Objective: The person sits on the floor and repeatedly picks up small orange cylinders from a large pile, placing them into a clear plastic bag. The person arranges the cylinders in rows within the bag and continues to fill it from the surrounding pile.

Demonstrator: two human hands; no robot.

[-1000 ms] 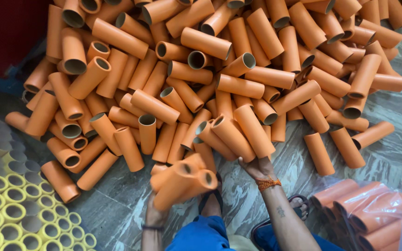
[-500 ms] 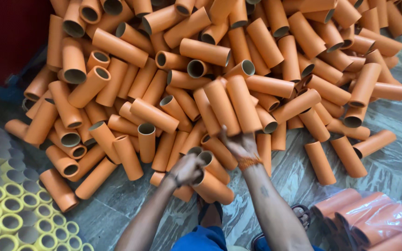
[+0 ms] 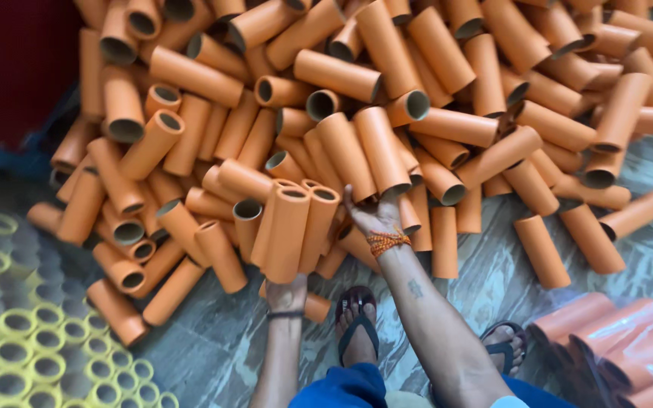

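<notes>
A bundle of orange tubes [image 3: 290, 230] stands upright just left of the frame's centre, at the near edge of a big heap of orange tubes [image 3: 387, 98] that fills the upper frame. The left hand [image 3: 287, 293] grips the bundle from below, fingers wrapped around its lower ends and mostly hidden behind them. The right hand [image 3: 370, 215], with an orange thread band at the wrist, lies just right of the bundle, fingers spread and pressed against tubes at the heap's edge; whether it clasps one cannot be told. Below the hands, two feet in sandals [image 3: 357, 321] rest on the grey stone floor [image 3: 493, 287]. Yellow rings [image 3: 32, 355] in rows fill the lower left corner. Wrapped orange rolls [image 3: 621, 347] lie at lower right.
</notes>
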